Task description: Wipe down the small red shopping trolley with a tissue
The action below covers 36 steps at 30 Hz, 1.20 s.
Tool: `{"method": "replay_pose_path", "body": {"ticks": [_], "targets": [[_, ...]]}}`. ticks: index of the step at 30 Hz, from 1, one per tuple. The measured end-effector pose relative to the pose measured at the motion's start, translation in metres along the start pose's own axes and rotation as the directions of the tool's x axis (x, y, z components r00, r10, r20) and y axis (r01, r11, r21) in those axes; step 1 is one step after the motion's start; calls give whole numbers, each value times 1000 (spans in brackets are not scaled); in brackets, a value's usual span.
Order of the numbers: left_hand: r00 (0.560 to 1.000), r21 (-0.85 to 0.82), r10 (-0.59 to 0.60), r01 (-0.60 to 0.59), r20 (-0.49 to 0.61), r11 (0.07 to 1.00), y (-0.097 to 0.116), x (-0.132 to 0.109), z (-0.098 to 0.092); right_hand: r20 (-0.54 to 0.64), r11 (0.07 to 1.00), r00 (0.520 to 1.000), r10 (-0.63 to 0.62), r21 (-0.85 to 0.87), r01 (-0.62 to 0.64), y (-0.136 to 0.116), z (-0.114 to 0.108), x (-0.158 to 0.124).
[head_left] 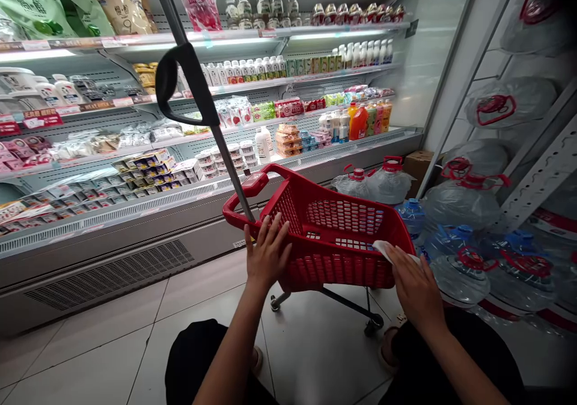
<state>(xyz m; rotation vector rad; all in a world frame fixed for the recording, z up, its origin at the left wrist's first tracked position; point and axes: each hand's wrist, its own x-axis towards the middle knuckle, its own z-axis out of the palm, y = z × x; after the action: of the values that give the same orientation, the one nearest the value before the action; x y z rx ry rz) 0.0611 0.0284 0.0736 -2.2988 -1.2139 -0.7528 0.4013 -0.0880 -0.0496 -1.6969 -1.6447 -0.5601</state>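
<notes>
A red plastic shopping basket (342, 267) on a wheeled frame stands in front of me, with a grey pole and black handle (198, 86) rising at its left end. My left hand (267, 259) lies on the near rim by the pole, its fingers spread and holding nothing. At the right end of the basket, my right hand (417, 288) presses a white cloth (387, 250) against the rim. Most of that cloth is covered by the fingers, and whether it is fabric or paper I cannot tell.
Behind the basket runs an open refrigerated case (135, 231) with several shelves of yogurt, drinks and packets. Large water bottles (460, 273) crowd the floor and a rack on the right. A cardboard box (417, 167) sits behind them. Tiled floor (202, 297) lies underneath.
</notes>
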Motion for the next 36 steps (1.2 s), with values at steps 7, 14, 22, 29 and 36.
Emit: {"method": "replay_pose_path", "body": {"ticks": [7, 14, 22, 29, 36], "targets": [[999, -136, 14, -9, 35, 991, 30, 13, -16, -20, 996, 997, -76, 43, 77, -38, 19, 27], [1000, -190, 1, 1, 10, 982, 53, 7, -21, -80, 929, 969, -234, 274, 247, -171, 38, 84], [997, -135, -34, 25, -62, 991, 30, 2, -27, -21, 937, 971, -237, 259, 234, -135, 22, 66], [999, -177, -20, 13, -40, 984, 43, 2, -29, -72, 901, 960, -270, 333, 278, -181, 32, 92], [999, -146, 25, -29, -30, 989, 32, -3, -30, -112, 887, 939, -326, 308, 345, -186, 28, 88]]}}
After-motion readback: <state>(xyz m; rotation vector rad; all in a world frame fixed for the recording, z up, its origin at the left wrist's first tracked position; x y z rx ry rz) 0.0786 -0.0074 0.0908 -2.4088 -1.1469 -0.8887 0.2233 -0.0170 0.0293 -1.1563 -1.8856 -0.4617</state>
